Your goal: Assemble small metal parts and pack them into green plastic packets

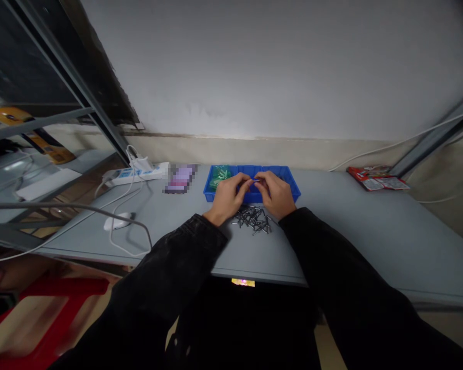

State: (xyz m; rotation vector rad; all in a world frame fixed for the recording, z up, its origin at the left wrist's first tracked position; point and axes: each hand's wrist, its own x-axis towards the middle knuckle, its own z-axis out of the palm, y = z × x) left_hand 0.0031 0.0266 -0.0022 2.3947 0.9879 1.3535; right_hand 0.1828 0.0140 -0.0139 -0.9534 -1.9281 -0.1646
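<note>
My left hand (230,196) and my right hand (277,194) meet over the front of a blue divided tray (252,200), thumbs and fingertips pinched together. Between the fingertips is something small, too tiny to make out. Green pieces (219,176) lie in the tray's left compartment. The middle and right compartments are partly hidden behind my hands. Just in front of the tray, below my hands, a loose pile of dark metal screw-like pieces (253,218) is spread on the grey table (262,257).
Left of the tray are a blurred-out phone (181,178), a white power strip (139,174) with cables and a white mouse-like object (118,220). A red packet (377,179) lies at the right rear. A red stool (57,313) stands at lower left.
</note>
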